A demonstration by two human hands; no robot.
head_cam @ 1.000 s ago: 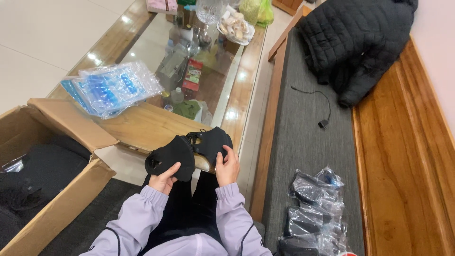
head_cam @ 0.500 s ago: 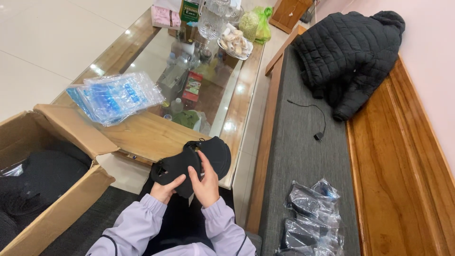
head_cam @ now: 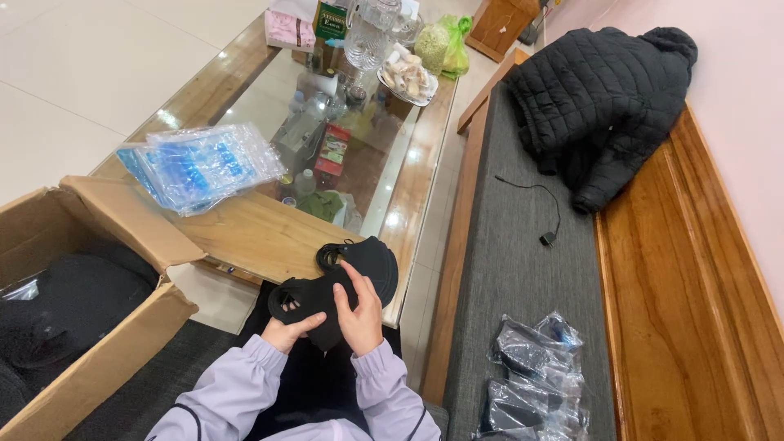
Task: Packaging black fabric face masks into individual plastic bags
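I see the counter (head_cam: 245, 233) running ahead, a box (head_cam: 98, 245) at its left and a black jacket (head_cam: 600, 102) on the grey seat. A stack of clear bags (head_cam: 200, 163) lies on the counter. At its near edge, my left hand (head_cam: 290, 331) and right hand (head_cam: 361, 314) both grip the black masks (head_cam: 343, 282).

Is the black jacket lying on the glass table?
No, the black jacket lies on the grey bench cushion, beside the glass table.
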